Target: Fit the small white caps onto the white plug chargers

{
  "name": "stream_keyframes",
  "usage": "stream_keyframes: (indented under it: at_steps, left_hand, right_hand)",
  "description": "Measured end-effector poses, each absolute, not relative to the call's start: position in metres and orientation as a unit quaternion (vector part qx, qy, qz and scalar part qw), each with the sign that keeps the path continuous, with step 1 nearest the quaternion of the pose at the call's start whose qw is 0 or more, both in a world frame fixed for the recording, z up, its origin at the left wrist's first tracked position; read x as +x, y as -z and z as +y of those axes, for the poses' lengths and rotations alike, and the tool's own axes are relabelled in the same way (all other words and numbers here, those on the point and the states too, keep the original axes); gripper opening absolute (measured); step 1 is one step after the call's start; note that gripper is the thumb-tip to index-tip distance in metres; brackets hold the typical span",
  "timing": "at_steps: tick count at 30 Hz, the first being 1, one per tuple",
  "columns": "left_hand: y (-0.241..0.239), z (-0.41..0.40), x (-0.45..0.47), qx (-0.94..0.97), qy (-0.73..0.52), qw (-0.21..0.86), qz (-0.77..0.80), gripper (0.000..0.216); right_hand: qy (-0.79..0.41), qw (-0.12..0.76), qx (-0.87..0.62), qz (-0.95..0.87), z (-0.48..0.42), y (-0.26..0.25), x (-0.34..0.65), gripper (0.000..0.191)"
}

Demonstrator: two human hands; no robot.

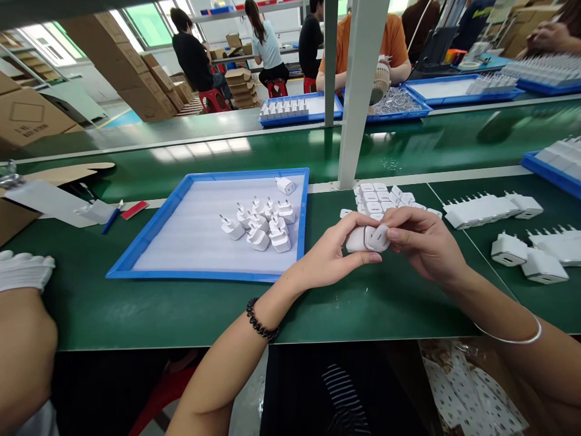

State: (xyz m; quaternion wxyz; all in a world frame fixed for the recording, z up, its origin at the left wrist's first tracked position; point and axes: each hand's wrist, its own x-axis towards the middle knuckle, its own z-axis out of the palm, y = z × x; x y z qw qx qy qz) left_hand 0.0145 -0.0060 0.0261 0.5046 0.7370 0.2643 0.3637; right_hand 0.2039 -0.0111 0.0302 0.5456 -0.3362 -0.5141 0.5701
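My left hand [325,255] is closed around a white charger [356,240], thumb below and fingers above. At the charger's right end, my right hand [429,243] pinches a small white slotted piece [378,237] between thumb and fingertips. Whether that piece is joined to the charger or only touches it, I cannot tell. Just behind my hands lies a cluster of small white slotted pieces [374,198], partly covered by my fingers. To the left, several white plug chargers [258,236] with pins stand in a blue-rimmed tray [181,276].
On the right are a row of white chargers [481,212] and several loose ones [544,266]. A metal post [358,91] rises behind my hands. A co-worker's white-covered hand [25,270] rests at left, near a blue pen [112,218]. Beyond the green conveyor [272,151] other people sit.
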Motion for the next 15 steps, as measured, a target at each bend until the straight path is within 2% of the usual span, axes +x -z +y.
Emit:
stream_keyframes:
  at_steps: [15]
  left_hand:
    - [-0.0295,-0.0086,0.0147,0.742,-0.365,0.498,0.262,0.032]
  right_hand:
    - [-0.624,0.523,-0.352,-0.461,-0.0103,-0.0294,0.2065,0.023]
